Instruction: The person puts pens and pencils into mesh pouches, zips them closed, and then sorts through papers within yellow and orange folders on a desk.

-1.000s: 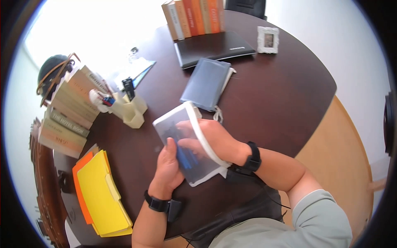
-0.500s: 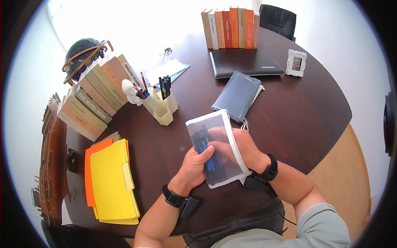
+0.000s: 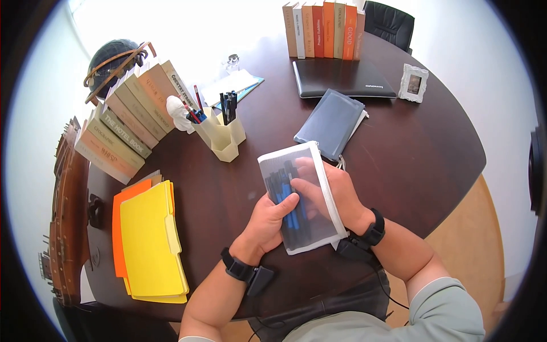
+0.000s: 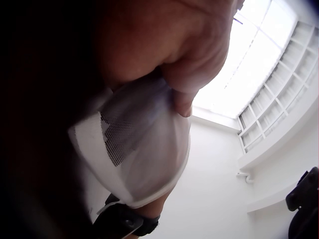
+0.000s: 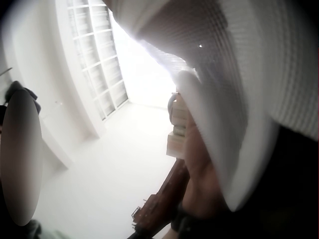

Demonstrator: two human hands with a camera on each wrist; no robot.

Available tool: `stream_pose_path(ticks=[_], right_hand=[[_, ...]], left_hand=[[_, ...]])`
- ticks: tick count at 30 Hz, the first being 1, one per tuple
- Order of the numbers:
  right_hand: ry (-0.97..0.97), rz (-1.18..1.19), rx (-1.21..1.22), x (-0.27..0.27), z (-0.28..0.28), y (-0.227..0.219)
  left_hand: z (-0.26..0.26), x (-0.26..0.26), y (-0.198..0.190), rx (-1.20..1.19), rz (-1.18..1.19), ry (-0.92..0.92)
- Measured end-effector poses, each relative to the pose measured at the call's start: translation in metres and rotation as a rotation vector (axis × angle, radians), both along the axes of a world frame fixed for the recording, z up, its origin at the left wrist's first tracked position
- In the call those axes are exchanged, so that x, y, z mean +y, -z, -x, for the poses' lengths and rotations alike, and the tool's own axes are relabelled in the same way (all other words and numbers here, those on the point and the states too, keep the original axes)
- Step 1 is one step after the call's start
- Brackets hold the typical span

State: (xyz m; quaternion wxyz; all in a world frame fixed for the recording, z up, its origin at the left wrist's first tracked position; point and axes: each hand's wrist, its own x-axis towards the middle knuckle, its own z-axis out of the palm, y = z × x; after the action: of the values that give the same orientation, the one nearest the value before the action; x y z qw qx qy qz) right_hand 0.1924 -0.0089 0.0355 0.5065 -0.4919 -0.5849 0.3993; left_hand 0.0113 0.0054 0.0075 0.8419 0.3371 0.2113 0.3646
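A mesh pouch [image 3: 313, 225] with a white edge and zipper is held above the dark table, several black and blue pens [image 3: 289, 199] showing through it. The left hand [image 3: 265, 222] grips its left side, thumb across the front. Inside the pouch are the fingers of the right hand [image 3: 336, 194], seen through the mesh near the pens' upper ends; whether they touch a pen I cannot tell. In the left wrist view the left hand [image 4: 169, 45] holds the pouch [image 4: 154, 154] from above. The pouch [image 5: 214, 124] fills much of the right wrist view.
Grey-blue pouches [image 3: 330, 122] lie beyond the hands, before a black laptop [image 3: 345, 80] and upright books [image 3: 325, 31]. At the left are a pen holder [image 3: 225, 142], more books [image 3: 122, 122] and yellow folders [image 3: 151, 245]. A picture frame [image 3: 413, 84] stands at the right.
The head view has shifted, so the whole scene sits differently in it. Both hands keep their hold around the pouch, and the right fingers remain inside.
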Motion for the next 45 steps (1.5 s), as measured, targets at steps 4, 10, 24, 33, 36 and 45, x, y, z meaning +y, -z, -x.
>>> stream_pose_path(ticks=[4,10,24,33,36,45], right_hand=[[-0.04,0.041,-0.06,-0.002,-0.004,-0.007],[-0.121,-0.016,-0.162,0.004,-0.009,-0.004],[-0.105,-0.124,-0.201,0.007,-0.013,0.006],[-0.101,-0.062,-0.162,0.004,-0.014,0.001],[-0.106,0.012,-0.142,0.001,-0.014,-0.006],[-0.051,-0.018,-0.227,-0.001,-0.011,-0.007]], left_hand=[[0.0,0.0,0.002,0.029,0.017,-0.008],[-0.001,-0.001,-0.001,0.046,0.028,-0.035],[-0.002,-0.002,0.003,0.047,0.04,-0.069],[-0.004,-0.002,0.001,0.052,0.037,-0.08],[-0.002,-0.002,0.002,0.043,0.034,-0.067],[-0.001,-0.002,0.004,0.025,0.072,-0.072]])
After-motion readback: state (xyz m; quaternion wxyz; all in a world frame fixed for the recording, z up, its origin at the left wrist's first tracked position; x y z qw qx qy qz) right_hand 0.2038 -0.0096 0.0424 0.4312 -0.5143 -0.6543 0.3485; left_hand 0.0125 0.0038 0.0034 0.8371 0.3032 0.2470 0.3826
